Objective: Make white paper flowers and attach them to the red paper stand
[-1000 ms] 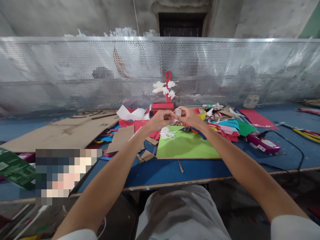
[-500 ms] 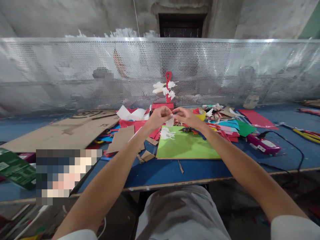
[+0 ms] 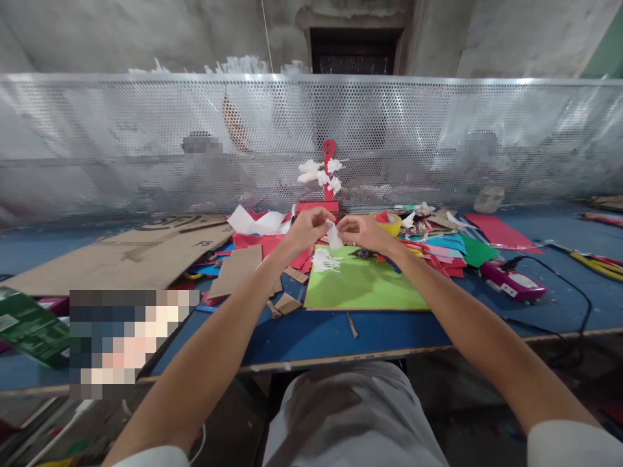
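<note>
Between my two hands hangs a small piece of thin white paper, held above the far edge of a lime-green sheet. My left hand pinches its upper left side. My right hand has its fingertips closed at the paper's right side. White cut paper pieces lie on the green sheet just below. Behind my hands stands a red hook-topped paper figure with white crumpled paper flowers on it, rising from a red base.
Brown cardboard covers the table's left side. Red paper and cardboard scraps lie left of the green sheet. A yellow tape roll, a purple device with a black cord and yellow-handled pliers are rightward. A perforated metal panel stands behind.
My hands have drawn slightly apart, and more of the white paper shows between them, hanging tilted. The things on the table stay where they were.
</note>
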A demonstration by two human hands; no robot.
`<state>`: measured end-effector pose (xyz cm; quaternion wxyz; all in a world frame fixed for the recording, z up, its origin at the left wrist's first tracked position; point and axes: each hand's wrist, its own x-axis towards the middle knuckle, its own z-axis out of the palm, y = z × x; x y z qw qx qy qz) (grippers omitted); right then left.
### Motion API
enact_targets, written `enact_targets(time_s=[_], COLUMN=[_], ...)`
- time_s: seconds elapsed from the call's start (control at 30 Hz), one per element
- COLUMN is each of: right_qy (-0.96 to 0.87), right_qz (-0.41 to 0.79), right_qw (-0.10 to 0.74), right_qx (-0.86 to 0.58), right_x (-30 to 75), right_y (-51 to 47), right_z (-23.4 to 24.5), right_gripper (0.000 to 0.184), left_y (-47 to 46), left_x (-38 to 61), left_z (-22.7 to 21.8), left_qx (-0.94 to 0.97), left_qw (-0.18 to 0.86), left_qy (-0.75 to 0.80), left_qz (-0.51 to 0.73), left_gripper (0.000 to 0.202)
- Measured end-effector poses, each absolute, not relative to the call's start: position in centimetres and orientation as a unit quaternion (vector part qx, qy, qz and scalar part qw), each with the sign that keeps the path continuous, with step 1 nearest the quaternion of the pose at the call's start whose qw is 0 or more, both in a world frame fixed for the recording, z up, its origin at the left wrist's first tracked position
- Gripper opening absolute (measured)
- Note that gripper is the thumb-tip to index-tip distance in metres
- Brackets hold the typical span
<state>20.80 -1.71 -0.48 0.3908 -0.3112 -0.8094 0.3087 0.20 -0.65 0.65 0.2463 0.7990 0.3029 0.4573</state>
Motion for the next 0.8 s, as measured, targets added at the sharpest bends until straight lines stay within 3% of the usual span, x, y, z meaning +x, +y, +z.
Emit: enact_targets(time_s=[0.4,0.8], right_qy=[-0.816,-0.823], right_qz=[0.285,0.199], right_qw=[0.385,0.401], right_qx=[-0.324,-0.348], right_x=[20.5,20.8], right_y=[-1.9,-1.5], right_z=[-0.6,-0.6], right_gripper=[0.023,0.019], left_y=[-1.1,-2.1], left_x=[0.4,0.2], left_z=[0.9,1.3], left_qx=[0.794,0.846], left_qw=[0.248,0.125], left_qy=[0.313,0.377], left_qz=[0.458,0.355], left_gripper=[0.011,0.015])
